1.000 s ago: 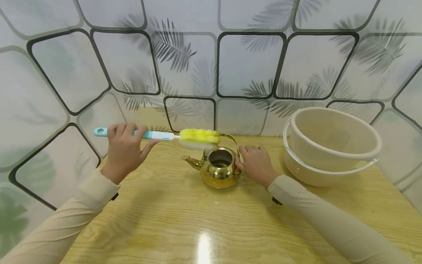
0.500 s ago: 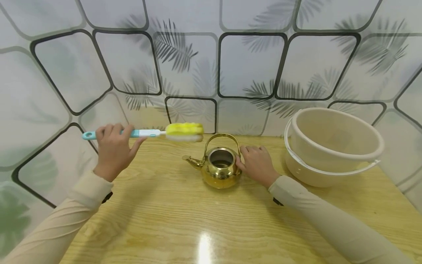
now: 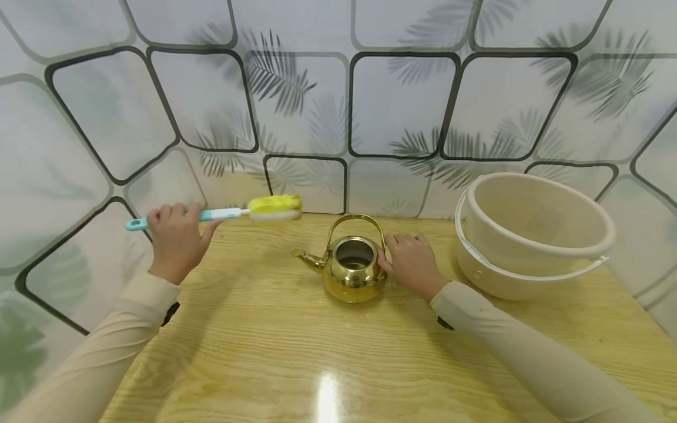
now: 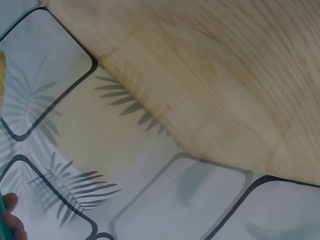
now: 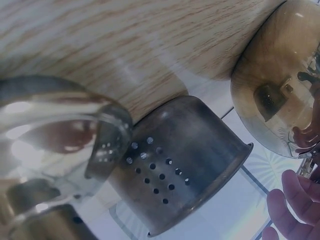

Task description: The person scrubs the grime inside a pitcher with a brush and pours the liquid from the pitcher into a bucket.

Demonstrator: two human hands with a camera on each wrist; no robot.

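Note:
My left hand (image 3: 177,244) grips the blue handle of a bottle brush (image 3: 224,214) above the left part of the table. The brush's yellow and white sponge head (image 3: 275,207) points right. In the left wrist view only its edge and a few fingertips (image 4: 14,220) appear. At mid-table a gold teapot (image 3: 351,285) stands lidless, spout to the left and handle upright. My right hand (image 3: 412,264) holds it at its right side, thumb near the rim, fingers by the handle base. Beside the teapot, the right wrist view shows a perforated metal strainer (image 5: 175,160) and a shiny rounded metal piece (image 5: 55,135).
A beige bucket (image 3: 492,279) with a white bail stands at the right, with a beige basin (image 3: 539,258) set tilted in its top. The wooden table (image 3: 296,352) meets a patterned wall (image 3: 402,106) at the back and left.
My left hand has drawn the brush left, from over the teapot's opening to well left of its handle. The right hand and teapot have stayed in place.

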